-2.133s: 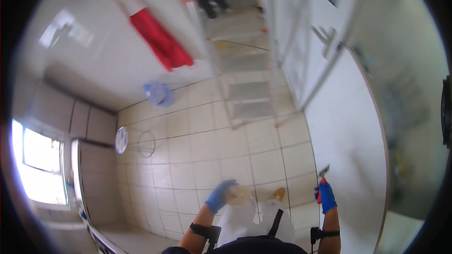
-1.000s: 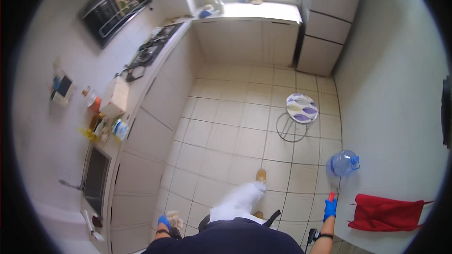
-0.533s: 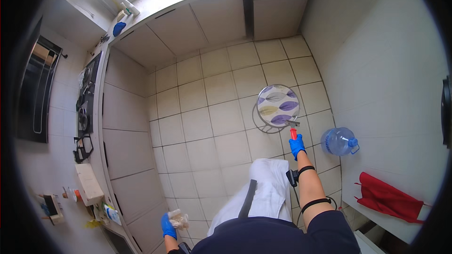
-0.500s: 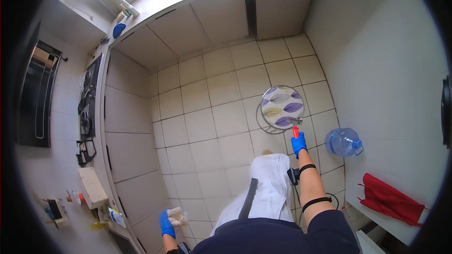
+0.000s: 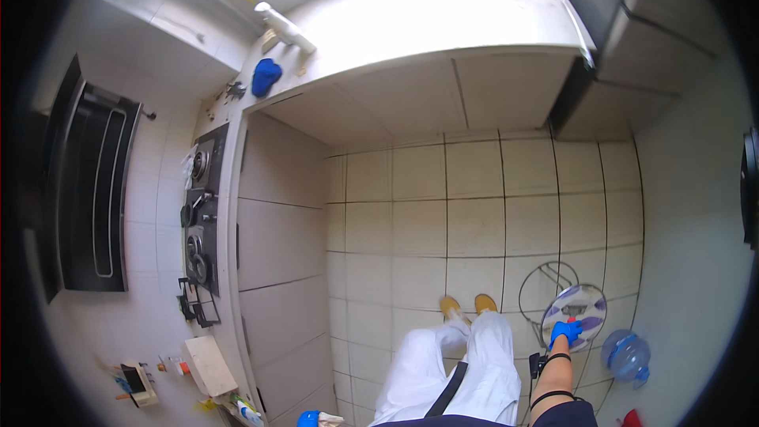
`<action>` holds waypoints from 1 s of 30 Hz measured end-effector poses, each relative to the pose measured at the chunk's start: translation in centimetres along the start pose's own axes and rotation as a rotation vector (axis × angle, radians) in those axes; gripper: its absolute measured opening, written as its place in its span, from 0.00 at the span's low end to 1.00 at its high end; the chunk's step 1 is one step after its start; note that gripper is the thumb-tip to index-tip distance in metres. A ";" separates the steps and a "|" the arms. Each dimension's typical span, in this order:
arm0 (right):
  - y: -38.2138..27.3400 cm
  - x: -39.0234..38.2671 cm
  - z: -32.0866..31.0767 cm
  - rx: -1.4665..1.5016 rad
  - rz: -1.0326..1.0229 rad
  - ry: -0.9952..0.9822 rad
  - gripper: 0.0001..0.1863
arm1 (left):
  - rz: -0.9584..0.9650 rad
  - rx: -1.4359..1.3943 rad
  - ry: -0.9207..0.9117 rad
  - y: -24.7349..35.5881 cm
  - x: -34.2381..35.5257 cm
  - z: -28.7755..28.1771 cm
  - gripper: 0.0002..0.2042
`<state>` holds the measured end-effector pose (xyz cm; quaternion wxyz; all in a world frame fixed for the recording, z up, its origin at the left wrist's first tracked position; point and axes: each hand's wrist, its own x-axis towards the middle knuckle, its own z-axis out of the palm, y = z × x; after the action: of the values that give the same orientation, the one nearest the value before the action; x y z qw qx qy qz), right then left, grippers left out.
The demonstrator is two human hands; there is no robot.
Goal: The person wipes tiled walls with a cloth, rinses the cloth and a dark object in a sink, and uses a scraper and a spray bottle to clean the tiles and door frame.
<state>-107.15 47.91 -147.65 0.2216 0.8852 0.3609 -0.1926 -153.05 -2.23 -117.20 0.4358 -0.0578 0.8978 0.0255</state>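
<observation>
My right hand, in a blue glove, is closed round a red-handled scraper with a wide metal head. Hand and tool are over a round stool seat patterned with purple leaves; whether the scraper touches it I cannot tell. At the lower edge, my left hand, also gloved in blue, is closed on a crumpled pale cloth. Only part of that hand shows.
A large clear blue water bottle stands right of the stool. Ahead runs a white counter with a blue cloth near its corner. On the left counter are a gas hob and a pale box.
The view has shifted: counter and hob come nearer, while stool and bottle sit lower and farther right. Both my feet now show. My left hand has dropped almost out of view; both grips persist.
</observation>
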 end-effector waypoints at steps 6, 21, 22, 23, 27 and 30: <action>-26.1 -9.9 -9.7 0.700 -0.575 0.181 0.44 | -0.023 -0.335 0.045 6.8 7.4 -2.8 0.16; -90.2 -59.6 -34.1 0.944 -1.938 -0.159 0.54 | -0.466 -1.111 0.363 19.8 9.1 1.2 0.18; -93.8 -60.0 -34.2 0.978 -1.943 -0.098 0.52 | -0.518 -1.143 0.360 21.7 8.4 2.5 0.18; -95.9 -60.1 -33.9 0.998 -1.958 -0.289 0.50 | -0.579 -1.161 0.350 23.4 6.9 3.9 0.18; -99.5 -60.8 -34.2 0.870 -1.781 -0.502 0.26 | -0.794 -1.212 0.214 31.1 -0.7 10.8 0.18; -97.9 -62.9 -32.3 0.737 -1.923 -0.281 0.21 | -0.904 -1.177 0.087 38.0 -6.7 17.9 0.18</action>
<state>-214.03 93.05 -114.20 -0.2699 0.2063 0.8041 -0.4880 -139.78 37.73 -123.13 0.2648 -0.6466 0.6407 0.3183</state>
